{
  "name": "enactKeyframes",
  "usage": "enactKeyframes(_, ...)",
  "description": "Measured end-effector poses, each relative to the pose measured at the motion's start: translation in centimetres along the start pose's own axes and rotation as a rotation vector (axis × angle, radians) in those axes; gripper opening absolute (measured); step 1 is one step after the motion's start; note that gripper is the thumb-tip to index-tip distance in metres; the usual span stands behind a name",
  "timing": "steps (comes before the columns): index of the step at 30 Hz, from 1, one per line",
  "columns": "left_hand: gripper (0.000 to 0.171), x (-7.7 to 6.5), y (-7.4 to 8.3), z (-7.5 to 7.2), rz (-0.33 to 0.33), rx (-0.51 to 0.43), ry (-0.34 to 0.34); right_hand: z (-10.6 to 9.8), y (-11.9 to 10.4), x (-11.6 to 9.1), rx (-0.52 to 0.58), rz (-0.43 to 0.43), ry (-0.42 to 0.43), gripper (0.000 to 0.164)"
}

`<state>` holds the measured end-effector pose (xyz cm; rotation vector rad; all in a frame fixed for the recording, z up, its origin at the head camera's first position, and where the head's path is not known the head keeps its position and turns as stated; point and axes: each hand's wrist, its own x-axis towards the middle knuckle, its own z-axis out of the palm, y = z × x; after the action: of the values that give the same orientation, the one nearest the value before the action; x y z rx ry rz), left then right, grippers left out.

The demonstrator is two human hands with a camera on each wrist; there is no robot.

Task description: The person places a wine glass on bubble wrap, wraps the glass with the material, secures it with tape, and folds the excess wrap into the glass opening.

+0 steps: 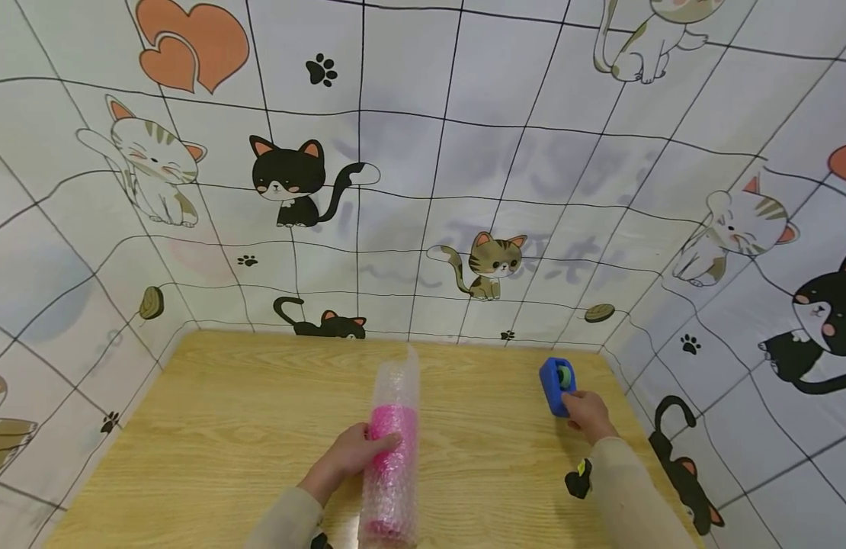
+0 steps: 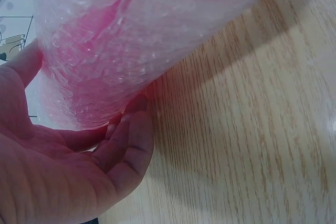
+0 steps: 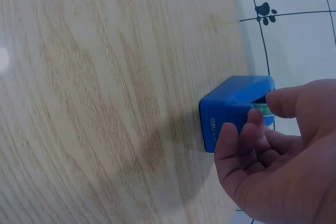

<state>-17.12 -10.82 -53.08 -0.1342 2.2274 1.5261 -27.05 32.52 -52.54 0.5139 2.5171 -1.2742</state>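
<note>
A pink roll (image 1: 394,421) in bubble wrap (image 1: 396,383) is laid lengthwise on the wooden table (image 1: 488,473), middle of the head view, near end cut off by the bottom edge. Clear wrap is extended past the pink part at the far end. The roll is gripped by the left hand (image 1: 350,455): thumb seen across the top in the head view. The curled fingers are mostly hidden there; in the left wrist view they are shown tucked against the lower side of the wrapped roll, with creased bubbles seen close up.

A blue tape dispenser (image 1: 551,387) is set on the table well to the right of the roll, near the edge. Its near end is met by the right hand (image 1: 588,416), thumb and fingers bent; whether they are closed on it cannot be told. In the right wrist view, a green tape roll (image 3: 264,110) is seen between thumb and fingertip, and white "deli" lettering (image 3: 213,124) is shown on the side, unreadable from the head. Cat-print sheeting (image 1: 409,152) is seen behind the table in full only from the head.
</note>
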Motion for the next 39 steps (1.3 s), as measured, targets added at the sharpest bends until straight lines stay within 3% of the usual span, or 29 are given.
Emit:
enactKeyframes(5,0.078,0.0,-0.1,0.0,0.008,-0.015,-0.003,-0.1,0.5,0.7,0.019,0.041,0.051,0.058)
enactKeyframes(12,0.071,-0.2,-0.1,0.0,0.059,-0.058,-0.015,-0.4,0.6,0.9,0.057,0.062,0.061,0.056)
enactKeyframes(21,0.077,0.0,-0.3,0.0,0.046,-0.050,-0.021,-0.5,0.8,1.1,0.064,0.071,0.083,0.051)
enactKeyframes(34,0.078,0.0,-0.3,0.2,0.033,-0.023,0.011,-0.6,1.6,0.6,0.264,0.059,0.017,0.053)
enactKeyframes(39,0.078,0.1,-0.3,0.2,0.023,-0.025,0.012,-1.0,1.6,0.4,0.256,0.062,-0.020,0.047)
